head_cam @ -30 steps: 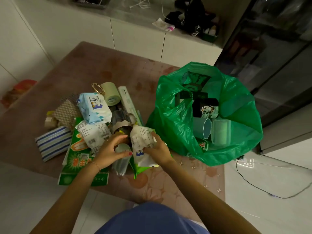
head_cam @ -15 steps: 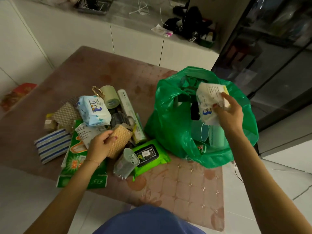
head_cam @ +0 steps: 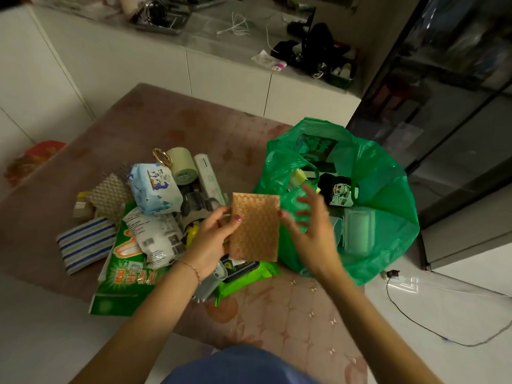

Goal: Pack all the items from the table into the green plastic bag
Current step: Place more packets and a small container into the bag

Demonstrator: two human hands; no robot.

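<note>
holding a tan woven-textured pouch [head_cam: 255,227] up over the table [head_cam: 171,128], i pinch its left edge with my left hand [head_cam: 212,241], thumb on the front face and fingers behind it. my right hand [head_cam: 310,223] is at three o'clock of the pouch, fingers spread and blurred, gripping nothing; one fingertip is at the pouch's right edge, though i cannot tell if it touches. the green plastic bag [head_cam: 388,195] sits at three o'clock of the pile, mouth gaping, with a black panda-print item [head_cam: 339,194] and a clear lidded box [head_cam: 357,231] inside. at nine o'clock of the pouch lies the heap: a blue-and-white tissue pack [head_cam: 153,187], a white printed packet [head_cam: 155,236] below it, a green flat package [head_cam: 124,275] underneath, a striped cloth [head_cam: 83,243] at the far left, and a pale green tape roll [head_cam: 184,166] at twelve o'clock of the heap. a green wipes pack [head_cam: 249,273] peeks out at six o'clock of the pouch.
</note>
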